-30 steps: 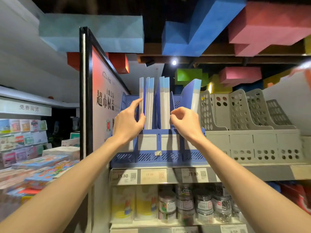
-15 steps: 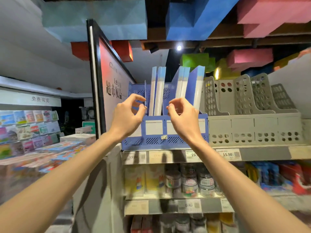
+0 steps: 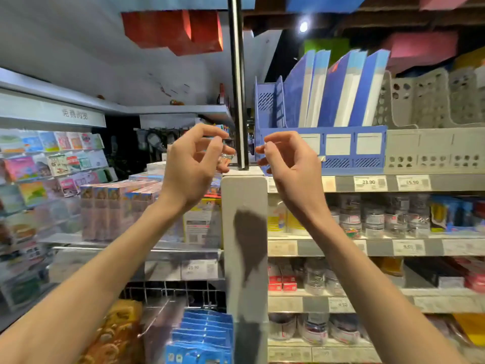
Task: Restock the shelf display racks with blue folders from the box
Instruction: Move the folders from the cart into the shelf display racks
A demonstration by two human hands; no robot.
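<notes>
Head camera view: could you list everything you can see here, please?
sign frame: one, black, edge-on, centre
blue rack: one, blue, top shelf, right of the sign frame
blue folders: about four, blue with white edges, leaning in the blue rack
grey racks: count unclear, grey, right of the blue rack
price tags: several, white, shelf edges
jars: many, clear, shelves below the racks
blue packets: one stack, blue, bottom centre
left hand: one, empty, left of the sign frame
right hand: one, empty, before the blue rack

Glossy blue folders (image 3: 341,88) stand in a perforated plastic rack (image 3: 341,147) beside a shiny metal post (image 3: 237,74).
</notes>
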